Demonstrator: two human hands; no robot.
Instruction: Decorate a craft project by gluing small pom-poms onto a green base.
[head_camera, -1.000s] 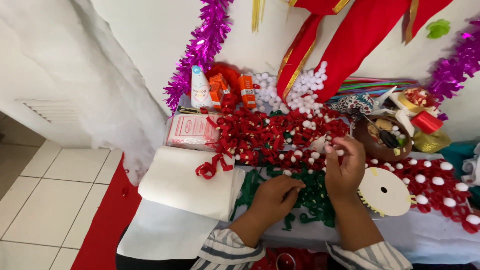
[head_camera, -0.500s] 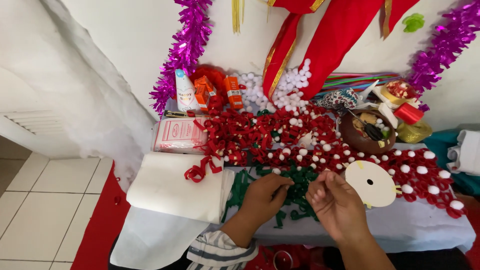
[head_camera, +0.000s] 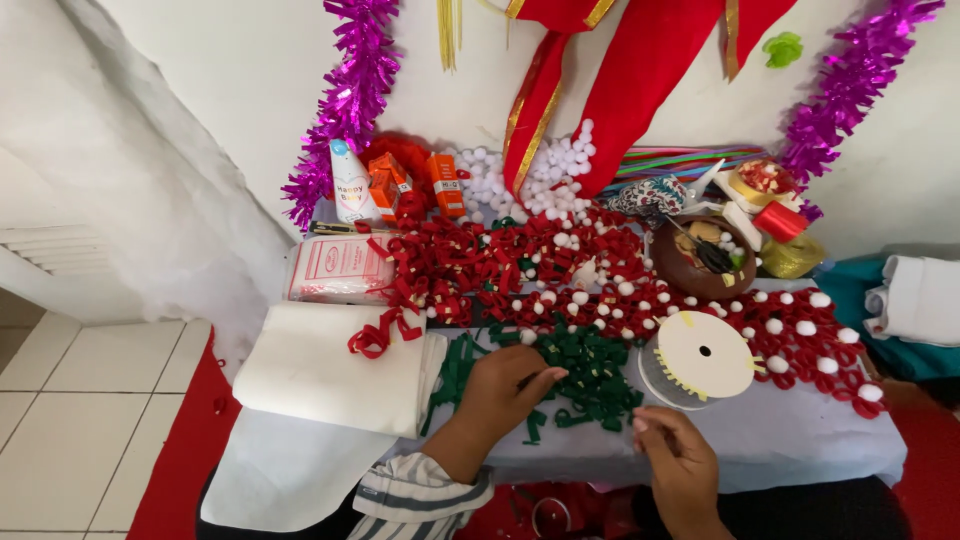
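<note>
My left hand (head_camera: 500, 385) rests on a heap of small green ribbon loops (head_camera: 585, 375) near the table's front edge, fingers curled and touching the loops. My right hand (head_camera: 675, 462) hovers lower, at the front edge, fingers pinched together; whether it holds a small piece I cannot tell. A round white ribbon spool (head_camera: 700, 355) lies just above my right hand. Behind the green heap lie many red ribbon loops (head_camera: 480, 265) and a chain of red rings with white pompoms (head_camera: 790, 335).
A folded white felt sheet (head_camera: 320, 365) with a red curl lies at left. A flat packet (head_camera: 335, 268), small orange boxes (head_camera: 445, 185), loose white pompoms (head_camera: 540, 185), a brown bowl (head_camera: 700, 260) and purple tinsel (head_camera: 350, 100) line the back wall. Tiled floor lies left.
My right hand has dropped from the red rings down to the table's front edge. My left hand stayed on the green loops. The camera view has shifted slightly.
</note>
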